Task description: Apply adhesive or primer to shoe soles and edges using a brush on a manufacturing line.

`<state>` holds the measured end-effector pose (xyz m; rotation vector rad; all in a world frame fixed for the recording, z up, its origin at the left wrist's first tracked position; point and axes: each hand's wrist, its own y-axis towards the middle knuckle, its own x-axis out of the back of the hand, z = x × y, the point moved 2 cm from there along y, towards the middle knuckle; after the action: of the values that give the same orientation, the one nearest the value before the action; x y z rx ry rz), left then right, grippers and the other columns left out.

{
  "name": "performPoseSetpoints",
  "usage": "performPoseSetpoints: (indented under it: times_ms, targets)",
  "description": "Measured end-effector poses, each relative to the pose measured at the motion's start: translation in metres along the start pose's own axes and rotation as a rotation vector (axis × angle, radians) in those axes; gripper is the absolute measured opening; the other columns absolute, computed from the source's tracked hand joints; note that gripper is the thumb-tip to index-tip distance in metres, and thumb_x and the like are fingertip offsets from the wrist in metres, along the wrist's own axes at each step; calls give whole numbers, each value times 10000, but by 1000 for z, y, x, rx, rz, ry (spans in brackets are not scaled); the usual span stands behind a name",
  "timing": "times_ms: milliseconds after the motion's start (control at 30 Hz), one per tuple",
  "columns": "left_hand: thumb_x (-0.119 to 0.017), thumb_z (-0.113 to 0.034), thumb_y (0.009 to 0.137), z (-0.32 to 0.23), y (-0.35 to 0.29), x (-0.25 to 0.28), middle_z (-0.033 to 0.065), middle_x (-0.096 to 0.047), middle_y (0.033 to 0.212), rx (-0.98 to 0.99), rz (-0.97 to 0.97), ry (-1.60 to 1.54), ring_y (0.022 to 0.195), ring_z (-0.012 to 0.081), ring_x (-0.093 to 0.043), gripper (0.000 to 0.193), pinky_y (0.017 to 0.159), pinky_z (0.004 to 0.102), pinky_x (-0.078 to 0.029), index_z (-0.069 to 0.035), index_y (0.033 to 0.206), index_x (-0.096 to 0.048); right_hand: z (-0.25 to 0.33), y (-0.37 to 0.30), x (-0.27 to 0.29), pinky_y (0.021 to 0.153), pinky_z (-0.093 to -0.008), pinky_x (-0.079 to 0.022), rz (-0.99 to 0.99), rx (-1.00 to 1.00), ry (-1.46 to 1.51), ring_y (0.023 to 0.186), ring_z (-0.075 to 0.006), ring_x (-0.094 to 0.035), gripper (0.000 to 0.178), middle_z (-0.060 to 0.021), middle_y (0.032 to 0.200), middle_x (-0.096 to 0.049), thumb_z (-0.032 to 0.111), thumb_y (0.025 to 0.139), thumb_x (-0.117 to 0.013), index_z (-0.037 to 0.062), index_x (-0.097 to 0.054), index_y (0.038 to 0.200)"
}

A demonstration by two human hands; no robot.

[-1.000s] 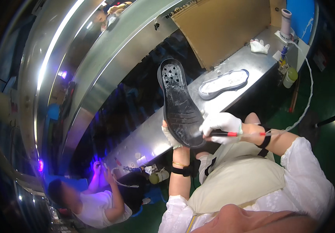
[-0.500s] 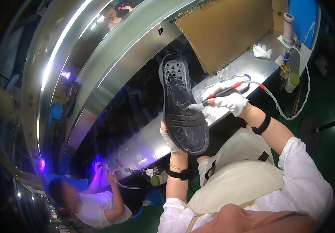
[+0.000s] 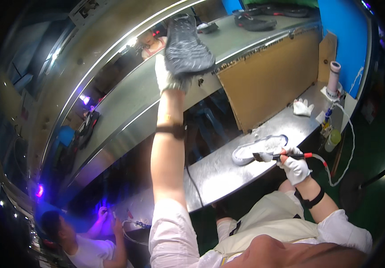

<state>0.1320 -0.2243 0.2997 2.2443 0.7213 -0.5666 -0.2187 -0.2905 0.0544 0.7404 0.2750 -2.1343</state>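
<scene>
My left arm is stretched out over the upper belt, where my gloved left hand (image 3: 166, 77) grips a black shoe sole (image 3: 187, 50). The sole is blurred, and it hides some of the fingers. Lower down, my gloved right hand (image 3: 296, 169) is closed around a brush (image 3: 280, 156) with a dark handle and red bands; a thin tube runs from its end. The bristles hang over a white shoe sole (image 3: 245, 152) that lies on the metal bench (image 3: 219, 178).
Black soles (image 3: 253, 21) rest on the upper belt (image 3: 226, 35). A cardboard sheet (image 3: 268, 80) stands below it. On the bench's right lie a white glove (image 3: 303, 107) and an upright pink cylinder (image 3: 334, 76). A co-worker (image 3: 85, 241) sits at lower left; another person is across the belt.
My left hand has carried the black sole up and away from me, from above the bench to the belt. My right hand with the brush has drawn back from it, lower and rightward.
</scene>
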Motion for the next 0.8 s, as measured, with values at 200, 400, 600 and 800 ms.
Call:
performPoseSetpoints:
  times_ms: [200, 400, 600, 800]
  targets:
    - [-473, -237, 912, 14, 76, 122, 215, -669, 918, -226, -343, 1429, 779, 322, -643, 384, 733, 380, -499, -24, 1213, -580, -5, -2, 6, 684, -248, -468, 51, 17, -70, 753, -134, -598, 149, -77, 899, -645, -31, 848, -633, 52, -606, 968]
    - [-527, -300, 849, -106, -13, 163, 158, -624, 1192, -236, -588, 2015, 1061, 316, -601, 504, 926, 409, -465, -70, 1297, -551, -17, 3, 13, 648, -231, -472, 21, -53, -151, 734, -131, -599, 143, -78, 940, -650, 18, 852, -641, 69, -586, 974]
    - [-568, -374, 766, -246, -122, 218, 184, -584, 1264, 241, -1084, 2264, 1171, 330, -574, 594, 980, 433, -459, -65, 1273, -542, -36, 5, -3, 624, -220, -477, 78, -142, -201, 706, -121, -596, 145, -71, 919, -640, 19, 848, -657, 71, -584, 962]
    - [-609, -372, 750, -325, -171, 259, 107, -482, 1406, 381, -1353, 2376, 1265, 288, -496, 660, 1008, 427, -431, -112, 1342, -476, -53, 12, -30, 668, -233, -469, 91, -204, -249, 717, -123, -594, 136, -61, 851, -634, 34, 845, -663, 40, -598, 963]
